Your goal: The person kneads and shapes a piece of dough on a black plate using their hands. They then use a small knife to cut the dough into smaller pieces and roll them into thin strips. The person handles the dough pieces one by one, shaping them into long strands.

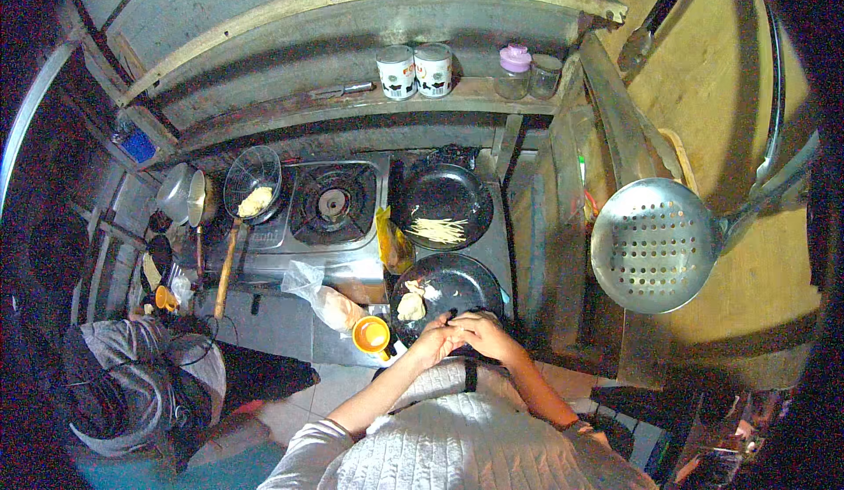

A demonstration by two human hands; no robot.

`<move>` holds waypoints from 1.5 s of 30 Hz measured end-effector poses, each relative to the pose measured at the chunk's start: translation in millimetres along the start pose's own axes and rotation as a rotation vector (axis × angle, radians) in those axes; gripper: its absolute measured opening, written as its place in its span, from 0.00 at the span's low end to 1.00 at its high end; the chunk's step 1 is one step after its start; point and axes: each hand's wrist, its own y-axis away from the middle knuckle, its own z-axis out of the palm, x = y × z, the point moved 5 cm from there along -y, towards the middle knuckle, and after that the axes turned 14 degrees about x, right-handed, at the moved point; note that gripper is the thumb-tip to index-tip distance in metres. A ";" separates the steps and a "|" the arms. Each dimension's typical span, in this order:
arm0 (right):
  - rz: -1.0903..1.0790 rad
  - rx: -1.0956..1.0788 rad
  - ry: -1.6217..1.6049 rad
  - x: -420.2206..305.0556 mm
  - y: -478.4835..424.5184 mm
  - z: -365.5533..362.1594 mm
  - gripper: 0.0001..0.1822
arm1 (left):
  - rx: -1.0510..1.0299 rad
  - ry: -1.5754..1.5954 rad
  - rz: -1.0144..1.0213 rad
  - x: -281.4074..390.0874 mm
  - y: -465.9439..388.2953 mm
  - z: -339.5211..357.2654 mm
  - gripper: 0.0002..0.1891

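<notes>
Both my hands meet over the near edge of a dark round pan (471,279). My left hand (438,342) and my right hand (484,335) touch at the fingers; whatever may be between them is too small and hidden to tell. Lumps of pale dough (411,306) lie on the left part of that pan, with some white powder beside them. Behind it, a second dark pan (448,193) holds a bundle of thin pale strips (438,229). An orange mug (371,336) with liquid stands left of my hands, next to a clear plastic bag (336,309) with pale contents.
A gas stove (333,203) stands at the back left, with a wire strainer (252,177) holding a pale lump. A yellow packet (394,246) lies beside the pans. A perforated ladle (653,246) hangs at right. Cans (414,75) stand on the shelf. Another person (138,378) is at left.
</notes>
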 end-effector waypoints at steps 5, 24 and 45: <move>0.021 0.061 0.239 -12.4 -3.6 -12.7 0.06 | 0.056 -0.016 -0.036 3.0 7.2 9.6 0.39; 0.021 0.088 0.052 -17.7 1.1 -14.5 0.09 | -0.051 0.100 -0.061 6.4 12.0 7.6 0.24; 0.103 -0.123 -0.397 -2.7 -6.1 -4.8 0.12 | -0.084 0.095 -0.053 12.4 16.6 20.5 0.27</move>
